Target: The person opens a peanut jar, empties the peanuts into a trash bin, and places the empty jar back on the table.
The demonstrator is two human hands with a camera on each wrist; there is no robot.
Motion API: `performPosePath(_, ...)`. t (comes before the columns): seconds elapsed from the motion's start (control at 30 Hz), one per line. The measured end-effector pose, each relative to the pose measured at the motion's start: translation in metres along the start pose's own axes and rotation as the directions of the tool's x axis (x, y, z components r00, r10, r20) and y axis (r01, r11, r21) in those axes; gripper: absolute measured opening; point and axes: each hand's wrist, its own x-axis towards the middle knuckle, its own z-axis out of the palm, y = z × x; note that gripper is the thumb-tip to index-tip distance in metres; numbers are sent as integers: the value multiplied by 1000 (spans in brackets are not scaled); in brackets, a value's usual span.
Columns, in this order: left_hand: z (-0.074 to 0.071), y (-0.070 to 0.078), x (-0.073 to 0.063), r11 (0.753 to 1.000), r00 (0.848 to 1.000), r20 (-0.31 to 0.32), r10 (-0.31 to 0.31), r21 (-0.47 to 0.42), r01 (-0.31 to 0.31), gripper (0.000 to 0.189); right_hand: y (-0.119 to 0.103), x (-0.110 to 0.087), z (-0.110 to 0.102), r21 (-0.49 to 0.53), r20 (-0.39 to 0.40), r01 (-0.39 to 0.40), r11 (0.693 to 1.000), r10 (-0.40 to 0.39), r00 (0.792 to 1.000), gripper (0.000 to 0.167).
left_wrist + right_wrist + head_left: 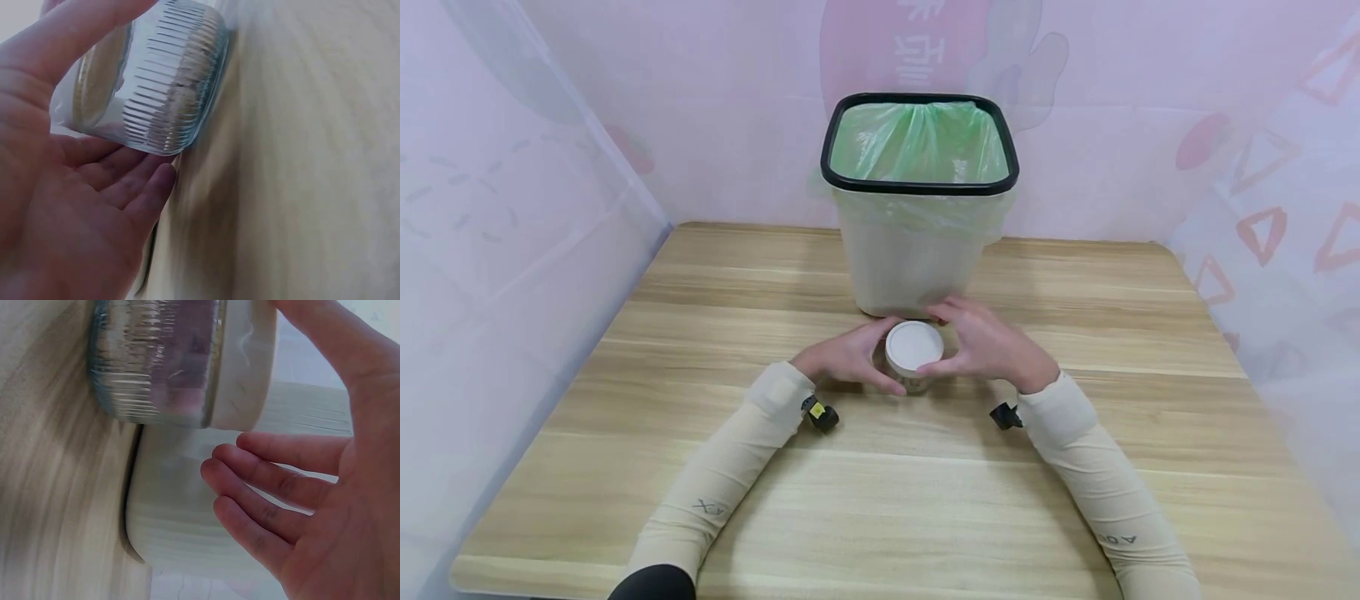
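Observation:
A ribbed clear glass jar [178, 75] with a white lid [913, 345] stands upright on the wooden table, in front of the bin. Pale brownish pieces, too blurred to name, lie in its lower part. My left hand [852, 354] curves round the jar's left side, thumb on the near side and fingers behind it. On the other side is my right hand [988, 343]. Its thumb reaches the lid's edge, while its loosely bent fingers [269, 506] stay a little apart from the jar in the right wrist view.
Just behind the jar stands a pale bin [917, 250] with a black rim and a green plastic liner [917, 142]. The wood-grain table [887, 508] extends toward me and to both sides. Printed pinkish-white curtains [737, 125] hang at the back and sides.

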Motion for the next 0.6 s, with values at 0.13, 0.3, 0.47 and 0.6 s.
performPosePath(0.13,2,-1,1,1000,1000,-9,3,-6,-3,99,0,1,5,-6,-15,13,1000,-13,1000,89)
performPosePath(0.3,6,-2,3,1000,1000,-29,6,-11,-6,94,-1,2,9,-14,-20,29,999,-29,999,86)
performPosePath(0.47,9,-4,5,1000,999,-50,14,-23,-15,92,-1,4,13,-14,-22,39,999,-39,999,85)
performPosePath(0.6,10,-6,6,999,998,-62,20,-36,-23,90,-1,5,15,-20,-27,41,999,-42,999,86)
